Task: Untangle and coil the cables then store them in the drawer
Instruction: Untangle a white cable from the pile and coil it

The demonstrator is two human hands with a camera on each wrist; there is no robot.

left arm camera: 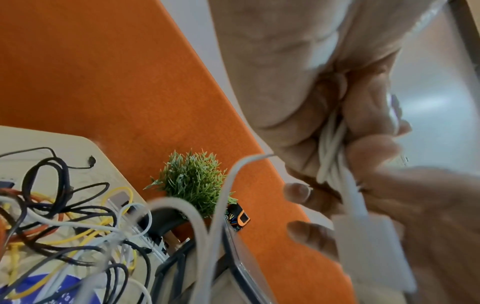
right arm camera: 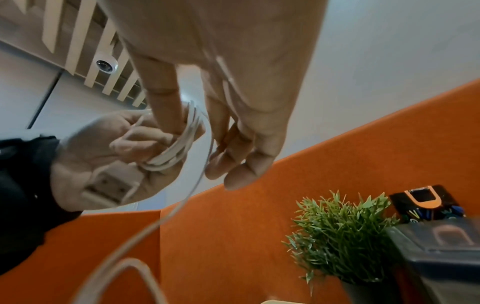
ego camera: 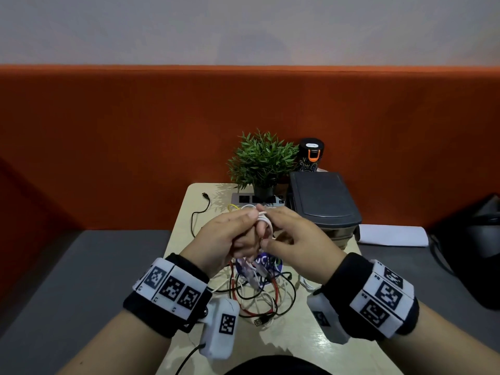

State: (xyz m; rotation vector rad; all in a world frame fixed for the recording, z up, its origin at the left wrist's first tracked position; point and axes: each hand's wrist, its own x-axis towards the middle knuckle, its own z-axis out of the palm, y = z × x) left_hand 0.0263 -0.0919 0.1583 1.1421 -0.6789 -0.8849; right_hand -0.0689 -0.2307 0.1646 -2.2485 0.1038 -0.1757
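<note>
Both hands are raised over the beige table [ego camera: 311, 342]. My left hand [ego camera: 243, 226] grips a small coil of white cable [ego camera: 263, 219], its loops wrapped round the fingers [left arm camera: 332, 148], with the cable's white plug block [right arm camera: 109, 185] lying against the palm. My right hand [ego camera: 281, 226] is right beside it. The index finger [right arm camera: 168, 115] touches the coil, and the other fingers pinch the loose white strand [right arm camera: 207, 148], which hangs down. Below the hands lies a tangle of red, black, white and yellow cables [ego camera: 259, 290] [left arm camera: 64, 226].
A dark grey drawer box [ego camera: 322, 198] stands at the table's back right. A potted plant [ego camera: 259, 161], a black bottle [ego camera: 311, 155] and a power strip [ego camera: 257, 198] are at the back. A black cable [ego camera: 197, 212] trails left. White paper [ego camera: 392, 235] and a black bag [ego camera: 473, 239] lie right.
</note>
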